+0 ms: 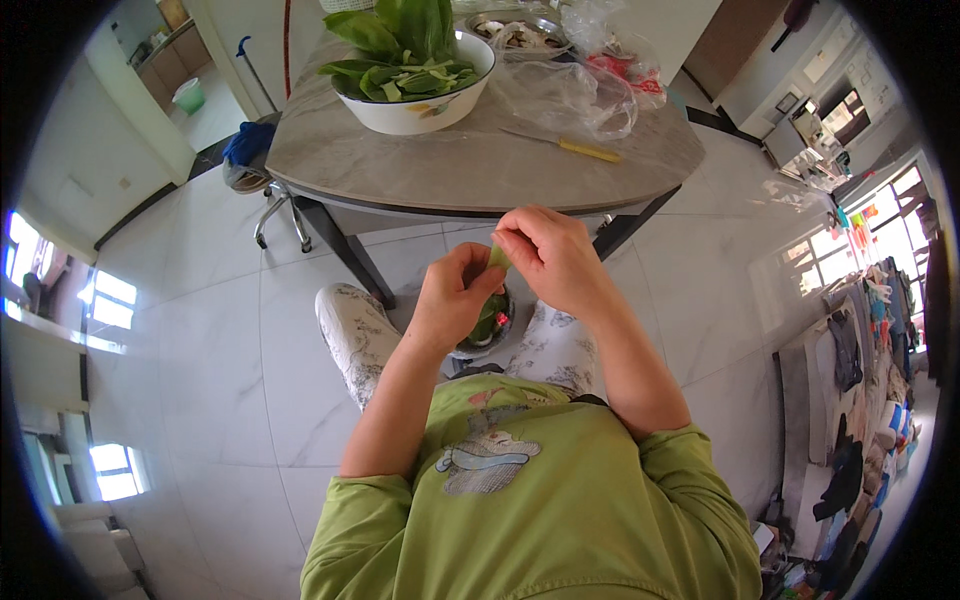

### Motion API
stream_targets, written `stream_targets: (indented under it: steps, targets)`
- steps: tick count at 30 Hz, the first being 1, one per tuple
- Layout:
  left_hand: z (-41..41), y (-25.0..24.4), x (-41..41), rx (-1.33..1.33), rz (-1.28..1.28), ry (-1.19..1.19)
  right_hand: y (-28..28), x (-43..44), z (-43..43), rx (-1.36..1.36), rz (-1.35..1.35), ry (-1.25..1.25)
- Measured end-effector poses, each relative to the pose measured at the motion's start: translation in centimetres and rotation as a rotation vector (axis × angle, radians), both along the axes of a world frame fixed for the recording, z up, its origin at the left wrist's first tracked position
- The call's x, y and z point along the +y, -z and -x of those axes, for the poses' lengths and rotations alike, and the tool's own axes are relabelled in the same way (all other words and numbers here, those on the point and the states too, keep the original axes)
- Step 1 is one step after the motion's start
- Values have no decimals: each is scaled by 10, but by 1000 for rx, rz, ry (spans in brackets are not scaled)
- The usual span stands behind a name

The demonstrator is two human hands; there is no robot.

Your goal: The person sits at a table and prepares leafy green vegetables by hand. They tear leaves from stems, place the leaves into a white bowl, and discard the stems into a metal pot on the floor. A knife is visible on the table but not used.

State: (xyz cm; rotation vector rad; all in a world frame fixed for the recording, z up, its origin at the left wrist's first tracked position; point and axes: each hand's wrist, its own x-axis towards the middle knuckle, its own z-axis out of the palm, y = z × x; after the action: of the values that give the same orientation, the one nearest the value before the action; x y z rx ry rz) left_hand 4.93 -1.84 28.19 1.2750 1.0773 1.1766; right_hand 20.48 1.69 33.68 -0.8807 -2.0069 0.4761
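Note:
Between my two hands, in front of the table edge, is a pale green piece of vegetable stalk (498, 257). My left hand (455, 294) grips its lower end with thumb and fingers, and my right hand (547, 259) pinches its upper end. Below them, between my knees, stands a dark round container (511, 319) with green leaves and something red in it, partly hidden by my left hand. On the table, a white enamel bowl (409, 116) holds large green leaves (367, 36) and cut leaf pieces. A knife with a yellow handle (590, 151) lies to the right of the bowl.
The grey table (360, 176) stands just beyond my hands, its dark legs near my knees. Clear plastic bags (574, 94) and a metal bowl (517, 31) with contents that I cannot make out are at its back right. A wheeled chair (281, 214) stands at the left.

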Motion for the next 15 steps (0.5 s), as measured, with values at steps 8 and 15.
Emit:
stream_targets:
  steps: [8, 15]
  targets:
    - [0, -4, -3, -137, 16, 62, 6, 2, -4, 149, 490, -21]
    - [7, -3, -4, -238, 83, 97, 27, 5, -3, 606, 1034, -213]
